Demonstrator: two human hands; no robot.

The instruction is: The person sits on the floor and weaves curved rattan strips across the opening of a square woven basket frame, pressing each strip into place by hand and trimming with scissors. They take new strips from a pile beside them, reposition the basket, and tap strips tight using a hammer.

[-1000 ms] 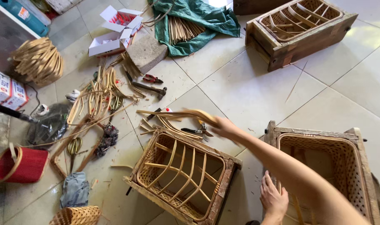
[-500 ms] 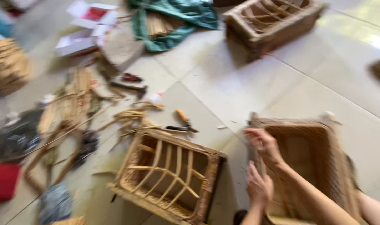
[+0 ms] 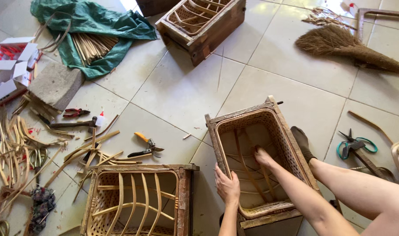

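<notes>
Tiled floor (image 3: pixel 186 91), worker seated, looking down.

Woven rattan basket in a wooden frame (image 3: pixel 260 161) stands on the floor just right of centre, near the worker. Right hand (image 3: pixel 264 156) is reaching down inside it, fingers pressed against the bottom slats; whether they pinch a strand I cannot tell, the view into the basket is too dim. Left hand (image 3: pixel 226 185) rests on the near left rim, fingers curled together over the frame edge.

Progress, as a judgement: this basket's walls look fully woven, and the work in hand seems to be at the bottom. The second frame (image 3: pixel 138 201), just left of it, carries only bent ribs with no weave, so most of that one is left. A third frame (image 3: pixel 203 19) sits far off, also ribs only.

Loose cane strips (image 3: pixel 29 148) lie scattered at left, with pruning shears (image 3: pixel 144 146), a hammer (image 3: pixel 74 123) and red pliers (image 3: pixel 75 112) among them.

Packages: open white cardboard box with red contents (image 3: pixel 11 65) at far left, beside a grey block (image 3: pixel 55 85). Green tarp (image 3: pixel 94 30) holds a bundle of sticks. Broom (image 3: pixel 348 46) far right; scissors (image 3: pixel 354 142) at right.
</notes>
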